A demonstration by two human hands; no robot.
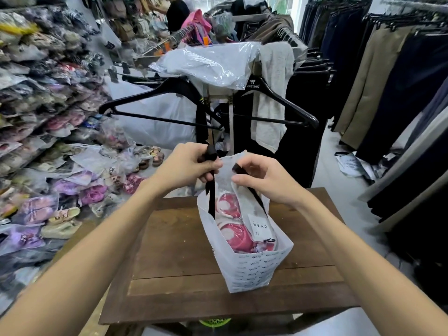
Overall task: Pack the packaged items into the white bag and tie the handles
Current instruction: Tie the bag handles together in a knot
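Pinching black handles [211, 187] | left hand [186, 166], right hand [264, 180] curled | white bag [252, 265] upright

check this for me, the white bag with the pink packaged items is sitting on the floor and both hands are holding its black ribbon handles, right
Not quite. In the head view the white bag stands on the wooden table, not on the floor. The rest holds: the pink packaged items are inside it, and the left hand and right hand each hold one of the black ribbon handles.
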